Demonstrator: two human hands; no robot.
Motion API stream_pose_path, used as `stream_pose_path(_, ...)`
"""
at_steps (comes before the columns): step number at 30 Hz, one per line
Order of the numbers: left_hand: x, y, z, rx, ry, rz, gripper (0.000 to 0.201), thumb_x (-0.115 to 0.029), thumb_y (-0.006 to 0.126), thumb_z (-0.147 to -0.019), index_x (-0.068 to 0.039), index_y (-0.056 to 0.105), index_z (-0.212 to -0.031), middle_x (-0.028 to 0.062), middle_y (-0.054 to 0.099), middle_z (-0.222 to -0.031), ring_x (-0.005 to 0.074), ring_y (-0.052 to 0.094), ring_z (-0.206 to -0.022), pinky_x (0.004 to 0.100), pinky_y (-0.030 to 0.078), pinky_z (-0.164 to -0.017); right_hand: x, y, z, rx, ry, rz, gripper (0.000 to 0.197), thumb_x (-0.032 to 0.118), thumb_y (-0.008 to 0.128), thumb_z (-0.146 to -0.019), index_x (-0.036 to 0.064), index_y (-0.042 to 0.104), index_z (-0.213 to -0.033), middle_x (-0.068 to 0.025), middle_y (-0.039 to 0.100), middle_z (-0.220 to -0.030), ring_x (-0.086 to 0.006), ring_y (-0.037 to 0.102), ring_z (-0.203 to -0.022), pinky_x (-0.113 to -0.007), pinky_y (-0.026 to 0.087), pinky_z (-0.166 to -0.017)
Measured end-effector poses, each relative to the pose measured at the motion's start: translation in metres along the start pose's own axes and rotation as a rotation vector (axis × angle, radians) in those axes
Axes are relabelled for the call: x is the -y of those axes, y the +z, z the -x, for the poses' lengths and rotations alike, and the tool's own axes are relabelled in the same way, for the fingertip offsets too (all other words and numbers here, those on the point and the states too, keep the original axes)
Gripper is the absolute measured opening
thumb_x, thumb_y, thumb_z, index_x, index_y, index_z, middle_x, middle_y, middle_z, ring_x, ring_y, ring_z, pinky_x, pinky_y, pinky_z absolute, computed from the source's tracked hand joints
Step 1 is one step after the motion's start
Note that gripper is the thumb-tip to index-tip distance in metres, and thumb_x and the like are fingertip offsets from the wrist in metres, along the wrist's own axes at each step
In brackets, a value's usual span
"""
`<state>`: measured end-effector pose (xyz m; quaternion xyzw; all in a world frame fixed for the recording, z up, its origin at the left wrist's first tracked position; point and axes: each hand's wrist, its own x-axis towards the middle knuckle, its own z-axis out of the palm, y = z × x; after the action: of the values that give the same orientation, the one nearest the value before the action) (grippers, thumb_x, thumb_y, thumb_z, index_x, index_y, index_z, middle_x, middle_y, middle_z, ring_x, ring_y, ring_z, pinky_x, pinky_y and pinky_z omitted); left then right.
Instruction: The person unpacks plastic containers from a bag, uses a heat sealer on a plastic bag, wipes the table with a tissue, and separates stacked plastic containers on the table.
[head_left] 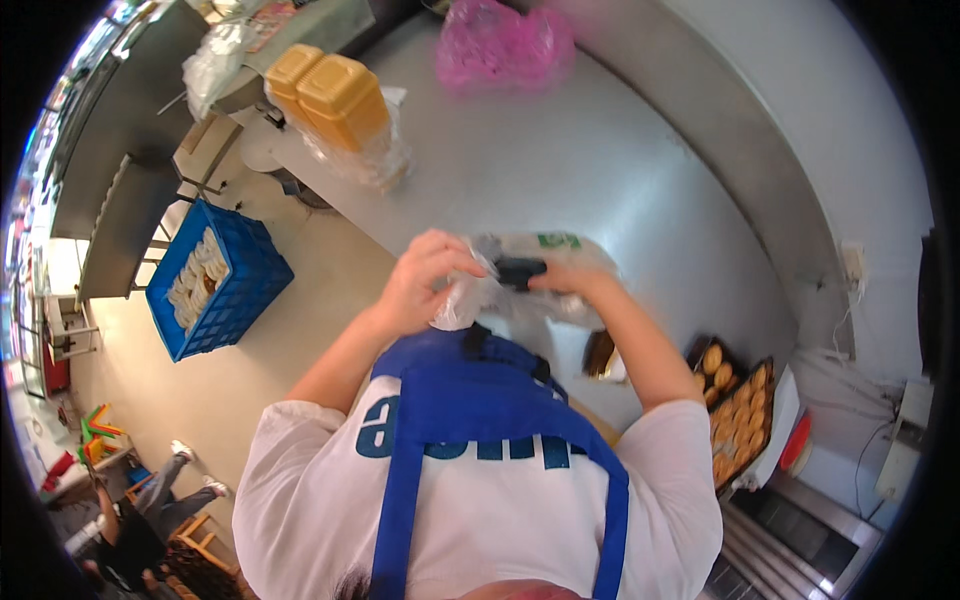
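A clear plastic bag [590,250] with a green printed patch lies across the steel table's near edge, in front of my chest. My left hand [430,278] is closed on the bag's gathered end, fingers bent over the crumpled film. My right hand [568,280] reaches in from the other side, its fingers closed at a small black object [518,272] against the bag. What kind of object this is cannot be made out. Inside the bag, the contents are blurred and partly hidden by my right hand.
Yellow plastic containers [342,98] in clear wrap stand at the table's left edge. Far back lies a pink bag [500,45]. Trays of round baked goods [742,425] are at right. A blue crate [250,270] stands on the floor at left; another person [130,530] is lower left.
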<state>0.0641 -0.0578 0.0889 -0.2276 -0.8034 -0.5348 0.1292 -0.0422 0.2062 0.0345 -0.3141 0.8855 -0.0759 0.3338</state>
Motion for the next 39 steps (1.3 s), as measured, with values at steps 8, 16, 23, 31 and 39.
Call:
stream_pose_path(8, 0.057, 0.024, 0.033, -0.145, -0.392, -0.073, 0.055, -0.002, 0.059, -0.075, -0.003, 0.052, -0.129, 0.0147, 0.057, -0.120, 0.0299, 0.056, -0.111, 0.0387, 0.047, -0.093, -0.037, 0.024, -0.001, 0.008, -0.002, 0.039, 0.059, 0.059, 0.050, -0.088, 0.0162, 0.060, -0.127, -0.0131, 0.061, -0.126, -0.0309, 0.057, -0.114, -0.037, 0.044, -0.096)
stream_pose_path(16, 0.232, 0.105, 0.131, -0.115, -1.136, 0.676, 0.026, -0.021, 0.055, -0.091, -0.001, 0.065, -0.103, 0.0076, 0.065, -0.085, 0.0205, 0.061, -0.079, 0.0329, 0.050, -0.068, -0.010, 0.010, 0.005, -0.024, 0.163, -0.202, 0.067, 0.061, 0.055, -0.085, 0.0147, 0.054, -0.133, -0.0150, 0.060, -0.127, -0.0313, 0.054, -0.120, -0.038, 0.041, -0.101)
stream_pose_path(23, 0.201, 0.094, 0.096, -0.414, -1.248, 0.849, 0.024, -0.027, 0.050, -0.097, -0.006, 0.061, -0.096, 0.0036, 0.058, -0.080, 0.0142, 0.054, -0.068, 0.0291, 0.043, -0.058, -0.001, 0.015, 0.008, 0.011, 0.335, -0.555, 0.068, 0.042, 0.072, -0.080, -0.0007, 0.054, -0.129, -0.0161, 0.062, -0.121, -0.0273, 0.060, -0.110, -0.037, 0.047, -0.092)
stream_pose_path(31, 0.146, 0.090, 0.064, -0.459, -1.008, 0.877, 0.026, -0.027, 0.052, -0.099, -0.008, 0.056, -0.115, 0.0041, 0.059, -0.102, 0.0161, 0.058, -0.093, 0.0329, 0.052, -0.078, -0.053, 0.068, 0.011, -0.006, 0.158, -1.380, 0.041, 0.023, 0.075, -0.080, -0.0013, 0.065, -0.111, -0.0077, 0.066, -0.108, -0.0177, 0.060, -0.093, -0.033, 0.047, -0.083)
stream_pose_path(39, 0.095, 0.074, -0.005, -0.235, -0.882, 0.222, 0.030, -0.019, 0.069, -0.088, -0.002, 0.062, -0.111, 0.0068, 0.064, -0.101, 0.0148, 0.063, -0.089, 0.0293, 0.053, -0.078, -0.050, 0.113, -0.003, -0.216, -0.046, -1.692, 0.044, 0.020, 0.074, -0.080, 0.0018, 0.061, -0.119, -0.0067, 0.064, -0.114, -0.0182, 0.061, -0.094, -0.033, 0.048, -0.083)
